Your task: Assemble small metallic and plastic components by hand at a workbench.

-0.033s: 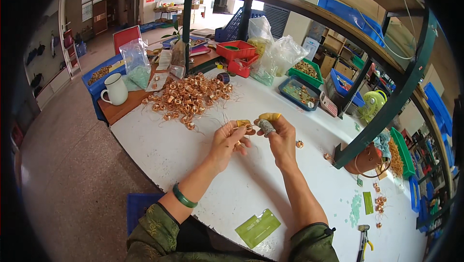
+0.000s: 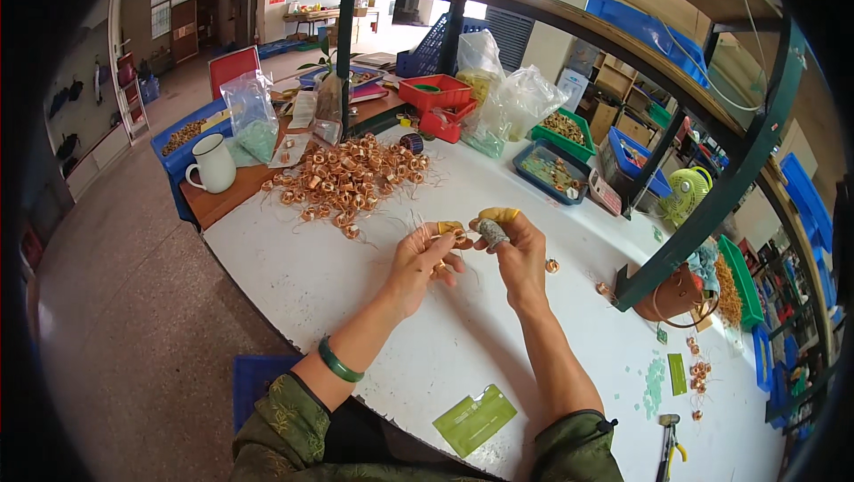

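In my left hand, a small ring-shaped copper coil is held between thumb and fingers, with thin wire ends sticking out. Another copper coil shows by the lower fingers of that hand. My right hand is closed just to the right of the held coil, thumb and forefinger pinched together; whatever they grip is too small to make out. Yellow covers wrap a finger on each hand, and a grey wrap covers the right thumb. Beyond my left hand lies a large heap of copper coils.
A dark metal shelf post rises on the right. A hammer, pliers, green cards and several loose coils lie on the white table. A white mug stands at left, red bins farther back.
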Tool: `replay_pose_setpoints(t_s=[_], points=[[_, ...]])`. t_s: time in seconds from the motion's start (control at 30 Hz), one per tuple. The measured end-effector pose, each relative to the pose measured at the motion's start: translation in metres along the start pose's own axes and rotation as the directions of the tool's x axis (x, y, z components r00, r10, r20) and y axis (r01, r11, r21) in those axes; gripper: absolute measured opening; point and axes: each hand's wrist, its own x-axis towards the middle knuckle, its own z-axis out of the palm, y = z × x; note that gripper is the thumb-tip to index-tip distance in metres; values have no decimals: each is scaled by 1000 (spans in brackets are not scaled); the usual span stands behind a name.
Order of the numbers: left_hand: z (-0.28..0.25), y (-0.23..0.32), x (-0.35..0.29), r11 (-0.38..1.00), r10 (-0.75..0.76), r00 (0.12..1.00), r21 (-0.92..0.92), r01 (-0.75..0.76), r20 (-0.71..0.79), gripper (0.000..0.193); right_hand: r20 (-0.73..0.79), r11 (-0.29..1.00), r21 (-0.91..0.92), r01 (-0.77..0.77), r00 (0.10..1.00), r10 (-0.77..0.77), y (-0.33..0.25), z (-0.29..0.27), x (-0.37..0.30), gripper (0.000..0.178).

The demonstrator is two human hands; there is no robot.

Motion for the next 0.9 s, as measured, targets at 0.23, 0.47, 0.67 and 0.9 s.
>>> replay_pose_setpoints(t_s=[0.23,0.47,0.67,0.9], points=[[5,7,-5,1000,-4,994,-18,6,112,25,-105,983,181,-41,993,61,2,2,2,37],[5,8,-4,999,-25,993,44,20,115,21,-80,986,159,51,996,-39,12,4,1,31],[1,8,-2,998,-15,992,-55,22,129,15,-87,987,151,53,995,-40,8,5,0,29],[7,8,-3,990,-16,996,144,4,83,7,-65,985,171,22,998,-11,8,1,0,28]])
